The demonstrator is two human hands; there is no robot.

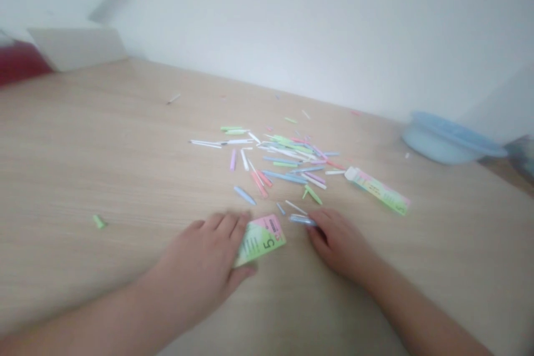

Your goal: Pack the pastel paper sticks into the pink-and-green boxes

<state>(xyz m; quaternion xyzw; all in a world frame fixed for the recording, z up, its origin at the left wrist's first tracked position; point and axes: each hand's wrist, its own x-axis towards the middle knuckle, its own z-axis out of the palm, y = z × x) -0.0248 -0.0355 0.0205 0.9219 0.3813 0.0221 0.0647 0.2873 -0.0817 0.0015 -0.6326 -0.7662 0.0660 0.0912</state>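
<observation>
My left hand (217, 253) is closed around a small green and pink box (262, 239) with a "5" printed on it. To its right, my right hand (340, 242) pinches a light blue pen part (301, 219), perhaps with a cap. A thin white stick (295, 207) lies just beyond those fingertips. Past both hands spreads a loose heap of pen parts (287, 150) in blue, green, white, pink and purple. One blue piece (245, 195) rests close above the left hand's knuckles. Blur hides the finer detail.
A second green and pink box (377, 189) lies right of the heap, its white end towards the pieces. A light blue basin (453, 139) stands at the back right. One green cap (99, 221) lies far left. A red object (23, 61) and a pale panel (79, 47) are at the back left.
</observation>
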